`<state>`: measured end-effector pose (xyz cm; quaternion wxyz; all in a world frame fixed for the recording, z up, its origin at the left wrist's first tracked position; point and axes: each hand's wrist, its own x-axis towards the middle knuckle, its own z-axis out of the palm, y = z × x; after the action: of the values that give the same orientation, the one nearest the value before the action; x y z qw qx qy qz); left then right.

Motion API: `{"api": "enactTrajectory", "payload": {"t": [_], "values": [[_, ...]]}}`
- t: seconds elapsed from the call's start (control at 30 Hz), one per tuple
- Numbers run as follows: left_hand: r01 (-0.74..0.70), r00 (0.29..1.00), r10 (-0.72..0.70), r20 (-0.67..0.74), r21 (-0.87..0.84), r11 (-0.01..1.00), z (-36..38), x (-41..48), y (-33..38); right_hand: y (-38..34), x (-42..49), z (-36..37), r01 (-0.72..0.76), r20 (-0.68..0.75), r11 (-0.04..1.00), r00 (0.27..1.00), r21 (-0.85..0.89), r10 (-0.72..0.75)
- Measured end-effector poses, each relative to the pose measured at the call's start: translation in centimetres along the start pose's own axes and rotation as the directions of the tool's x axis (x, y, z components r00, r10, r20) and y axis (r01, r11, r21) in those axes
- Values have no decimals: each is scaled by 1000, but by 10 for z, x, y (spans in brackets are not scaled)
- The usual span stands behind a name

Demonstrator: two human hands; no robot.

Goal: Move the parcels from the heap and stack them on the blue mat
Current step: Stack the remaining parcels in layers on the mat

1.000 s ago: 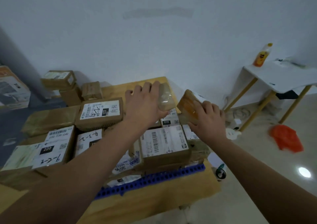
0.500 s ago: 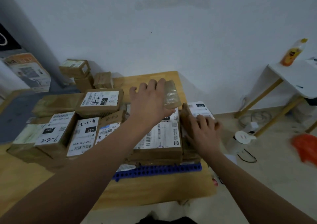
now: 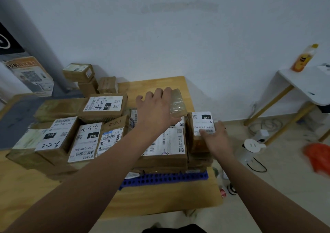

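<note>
Background stuff here: the wooden table [image 3: 160, 198] sits against a plain pale wall [image 3: 196, 45] with a smudgy patch up high. Off to the right there's a white side table [image 3: 303, 82] on yellow legs with an orange bottle [image 3: 303, 58] on it. On the floor below are a tangle of cables [image 3: 266, 125], a white round gadget [image 3: 251, 146] with a black cord, and something blurry and orange [image 3: 319, 157]. Far left, a printed carton [image 3: 30, 75].

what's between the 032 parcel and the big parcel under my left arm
A narrow brown parcel with a barcode label sits between the 032 parcel and the big parcel; the head view shows it.
</note>
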<state>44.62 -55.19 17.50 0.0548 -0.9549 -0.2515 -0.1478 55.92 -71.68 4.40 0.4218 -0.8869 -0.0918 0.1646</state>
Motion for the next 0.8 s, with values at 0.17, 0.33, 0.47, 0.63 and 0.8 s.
{"api": "enactTrajectory", "payload": {"t": [0.17, 0.33, 0.47, 0.63, 0.8], "values": [[-9, 1000, 9, 10, 1, 1000, 3, -2, 1, 7, -3, 8, 22, 39, 1000, 999, -5, -22], [-5, 999, 5, 36, -7, 1000, 6, -3, 1, 12, -3, 5, 40, 67, 999, 997, -33, -38], [-29, 998, 31, 54, -40, 999, 5, -8, 5, 10, -4, 1, 30, 85, 999, 996, -36, -27], [-84, 996, 85, 36, -36, 996, 12, -15, 5, -1, -10, -4, 72, 9, 982, 997, -174, -72], [-135, 989, 134, -56, -17, 991, 22, -18, -2, -36, -16, -16, 328, -111, 892, 919, -312, -377]]}}
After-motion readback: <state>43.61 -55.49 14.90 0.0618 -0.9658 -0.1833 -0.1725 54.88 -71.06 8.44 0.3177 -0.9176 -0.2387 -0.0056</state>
